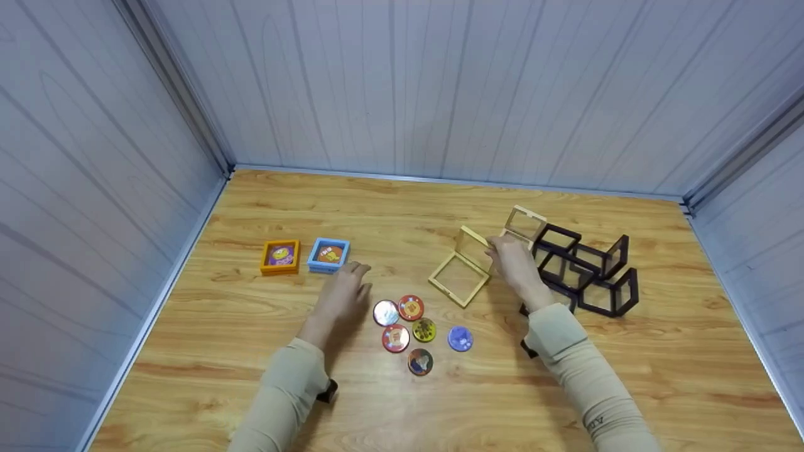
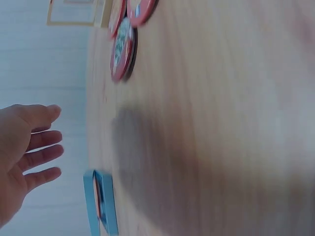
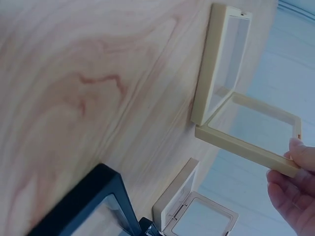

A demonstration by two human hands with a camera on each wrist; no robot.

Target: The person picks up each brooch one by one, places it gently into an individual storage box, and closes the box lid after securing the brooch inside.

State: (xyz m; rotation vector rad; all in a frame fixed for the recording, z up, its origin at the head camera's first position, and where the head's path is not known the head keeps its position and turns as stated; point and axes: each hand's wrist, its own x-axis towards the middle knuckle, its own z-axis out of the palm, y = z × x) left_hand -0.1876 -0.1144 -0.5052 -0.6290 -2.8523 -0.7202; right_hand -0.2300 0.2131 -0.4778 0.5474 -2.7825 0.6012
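Fingers [image 2: 42, 158] loose on the left hand [image 1: 342, 290], pinching a pale yellow case [image 1: 446, 293] on the right hand [image 1: 516, 265]

Far left on the desk [image 1: 678, 364] sits an orange case [image 1: 281, 270] with a purple badge [image 1: 281, 255] inside, then a light-blue case [image 1: 321, 267] holding an orange badge [image 1: 329, 253]. The left hand hangs just beside the light-blue case, its fingers relaxed, slightly apart and holding nothing. Next, a whitish badge [image 1: 385, 312], two red badges [image 1: 396, 338], a yellow-green badge [image 1: 424, 329] and a dark badge [image 1: 420, 362] lie close together, with a blue-purple badge [image 1: 460, 338] apart to their right. Beyond them the pale yellow case is hinged open, its lower half flat on the desk and its other half raised; the thumb and fingers of the right hand are clamped on the raised half near a corner. Partly hidden behind that hand, a cream case [image 1: 526, 221] also stands open, and at the far right several black cases [image 1: 570, 256] are bunched together, some with a side raised
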